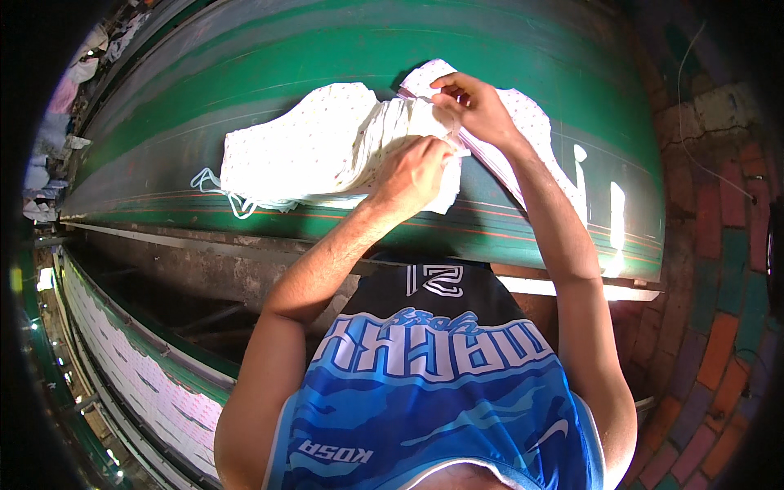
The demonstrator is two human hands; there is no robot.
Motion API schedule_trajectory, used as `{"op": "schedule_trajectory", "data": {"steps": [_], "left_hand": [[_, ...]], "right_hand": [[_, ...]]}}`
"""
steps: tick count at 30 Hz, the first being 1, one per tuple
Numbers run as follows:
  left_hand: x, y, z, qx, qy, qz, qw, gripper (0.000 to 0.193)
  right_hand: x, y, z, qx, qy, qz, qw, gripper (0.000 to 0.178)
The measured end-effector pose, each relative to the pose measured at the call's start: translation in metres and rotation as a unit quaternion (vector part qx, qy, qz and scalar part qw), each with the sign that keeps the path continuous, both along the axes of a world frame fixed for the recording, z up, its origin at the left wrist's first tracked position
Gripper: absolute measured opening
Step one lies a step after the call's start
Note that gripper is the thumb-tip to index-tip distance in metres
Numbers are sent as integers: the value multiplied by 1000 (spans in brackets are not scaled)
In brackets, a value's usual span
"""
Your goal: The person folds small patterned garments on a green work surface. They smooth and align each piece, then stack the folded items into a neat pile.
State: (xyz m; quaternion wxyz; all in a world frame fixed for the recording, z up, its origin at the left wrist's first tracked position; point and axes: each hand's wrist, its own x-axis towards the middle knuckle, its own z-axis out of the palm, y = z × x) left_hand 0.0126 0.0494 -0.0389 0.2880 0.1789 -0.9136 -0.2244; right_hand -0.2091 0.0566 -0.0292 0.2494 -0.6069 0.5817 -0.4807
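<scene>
A thick stack of white fabric pieces with a fine dotted print (302, 151) lies on the green table. Its cut layers fan out near the middle. My left hand (416, 170) is closed on the right end of this stack, fingers bent over the cloth edge. Just beyond it, my right hand (478, 106) is curled in a pinch above the place where the stacks meet. What its fingertips hold is too small to make out. Partly under my right wrist lies a second stack of similar printed pieces (524, 118), slanting toward me. Pale fabric ties (237, 200) hang out at the first stack's left end.
The long table (327, 41) has a worn green and grey surface, with bright sun patches (616, 216) at the right. Coloured paving bricks (723, 327) cover the ground to the right. Another table holding printed pale sheets (155, 384) stands at lower left.
</scene>
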Motion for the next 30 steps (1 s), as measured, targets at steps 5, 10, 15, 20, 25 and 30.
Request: {"op": "schedule_trajectory", "data": {"steps": [5,10,15,20,25,30], "left_hand": [[-4,-17,9,31,117,82,989,25],[-3,-38,14,-14,89,119,989,34],[-4,-51,18,101,60,142,983,34],[1,-50,13,129,86,115,981,31],[2,-44,13,91,102,111,984,21],[1,-43,11,-28,116,70,990,13]], "right_hand": [[-32,41,-15,-63,-66,86,992,50],[7,48,-1,-35,154,20,987,102],[8,8,-2,-29,60,54,996,72],[1,1,-2,-154,168,-38,973,27],[11,40,-10,-198,228,-72,951,24],[16,49,-34,-134,308,-95,937,26]]}}
